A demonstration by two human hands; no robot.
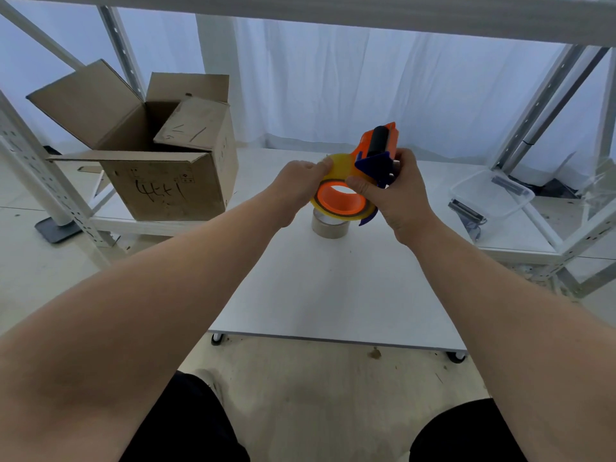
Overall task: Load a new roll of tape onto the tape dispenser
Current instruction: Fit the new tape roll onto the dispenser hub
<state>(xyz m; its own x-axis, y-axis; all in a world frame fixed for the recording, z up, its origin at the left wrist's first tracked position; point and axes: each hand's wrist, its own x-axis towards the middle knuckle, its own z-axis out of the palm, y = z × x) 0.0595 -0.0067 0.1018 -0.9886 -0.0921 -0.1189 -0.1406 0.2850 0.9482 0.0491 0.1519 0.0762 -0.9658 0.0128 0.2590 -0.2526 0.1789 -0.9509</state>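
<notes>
An orange and blue tape dispenser (378,151) is held above the white table (333,288). A yellowish roll of tape (338,168) sits on the dispenser's orange hub (340,198). My right hand (393,191) grips the dispenser body, thumb lying across the roll. My left hand (300,185) pinches the roll's top left edge with its fingertips. Directly below them, a brownish tape roll or core (330,226) stands on the table, partly hidden by the dispenser.
An open cardboard box (160,151) stands on the low shelf at left. A clear plastic container (490,195) and a metal part (466,211) lie on the shelf at right. Metal rack posts (546,105) frame both sides. The table stands on castors.
</notes>
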